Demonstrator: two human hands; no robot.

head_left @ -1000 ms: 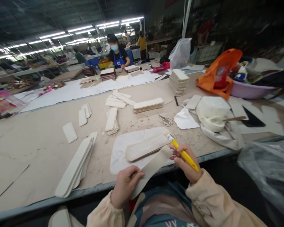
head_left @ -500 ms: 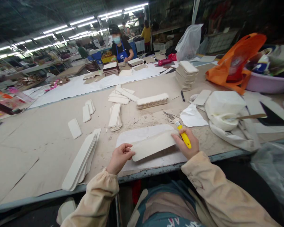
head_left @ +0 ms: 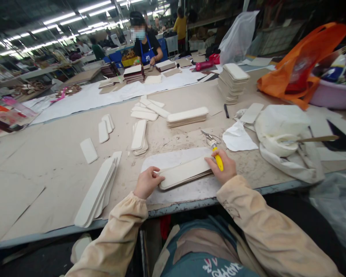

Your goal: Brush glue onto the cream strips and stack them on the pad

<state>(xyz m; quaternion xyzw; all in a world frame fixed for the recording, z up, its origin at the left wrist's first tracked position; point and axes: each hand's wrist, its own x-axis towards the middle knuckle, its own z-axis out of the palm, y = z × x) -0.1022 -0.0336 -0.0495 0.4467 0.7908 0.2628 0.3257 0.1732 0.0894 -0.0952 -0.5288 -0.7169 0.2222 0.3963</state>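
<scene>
A long cream strip with rounded corners (head_left: pixel 186 171) lies in front of me, with layered edges of others showing beneath its lower right side. My left hand (head_left: pixel 147 182) is closed in a pinch at the strip's left end. With my right hand (head_left: pixel 224 169) I grip a yellow-handled brush (head_left: pixel 218 158), bristle end pointing away; its fingers also touch the strip's right end. White paper (head_left: pixel 173 197) lies under the strips. Just beyond the brush are metal scissors (head_left: pixel 210 137). A fanned pile of long strips (head_left: pixel 99 188) rests left of my left hand.
Smaller cream pieces (head_left: pixel 88 150) and stacks (head_left: pixel 187 117) lie across the table. At right stand a white tub wrapped in cloth (head_left: pixel 282 123) with a stick across it, an orange bag (head_left: pixel 285 82) and a lilac basin (head_left: pixel 331 94). Across the table a masked co-worker (head_left: pixel 147 48) works.
The strip, earlier tilted up between my hands, now lies lower on the layered strips. Both hands still hold its ends, and the brush stays in my right hand. The view has shifted slightly.
</scene>
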